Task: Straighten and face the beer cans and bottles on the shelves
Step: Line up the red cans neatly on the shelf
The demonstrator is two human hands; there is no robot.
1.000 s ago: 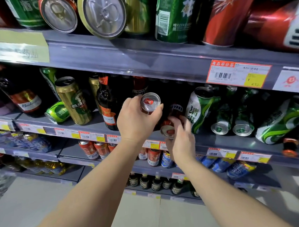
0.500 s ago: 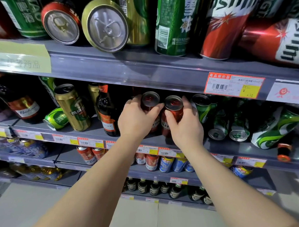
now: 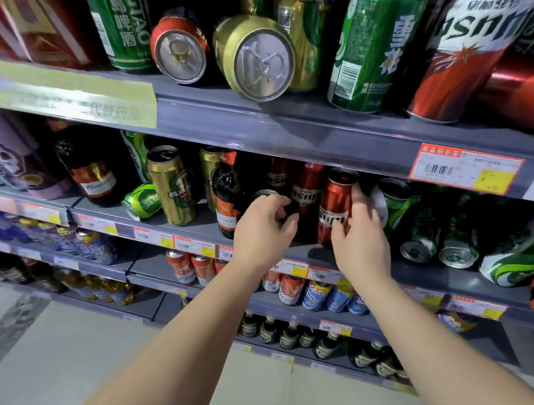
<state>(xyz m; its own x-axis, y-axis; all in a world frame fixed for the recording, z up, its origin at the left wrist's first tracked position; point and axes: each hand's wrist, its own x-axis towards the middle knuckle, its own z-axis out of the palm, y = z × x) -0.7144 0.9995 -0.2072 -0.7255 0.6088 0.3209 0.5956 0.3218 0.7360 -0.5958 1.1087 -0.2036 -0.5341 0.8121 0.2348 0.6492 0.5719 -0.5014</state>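
On the middle shelf point(image 3: 181, 227) my left hand point(image 3: 262, 230) is curled around a dark can point(image 3: 264, 193); only its silver rim shows above my fingers. My right hand point(image 3: 361, 244) grips the right side of an upright red can point(image 3: 336, 199) with white lettering. Between and behind them stands another red can point(image 3: 308, 188). A dark bottle point(image 3: 227, 198) with an orange label stands just left of my left hand. Left of it are an upright gold can point(image 3: 171, 188) and a green can point(image 3: 141, 201) lying on its side.
Right of my right hand a green-white can point(image 3: 394, 203) leans, and several green cans point(image 3: 439, 250) lie with their ends outward. On the top shelf a red can point(image 3: 179, 50) and a gold can point(image 3: 256, 59) lie on their sides beside an upright green can point(image 3: 372, 44). Lower shelves hold more cans and bottles.
The right hand lifted a lying red can upright beside the left hand's can. The two cans now stand further apart, and the view has moved closer and tilted up.
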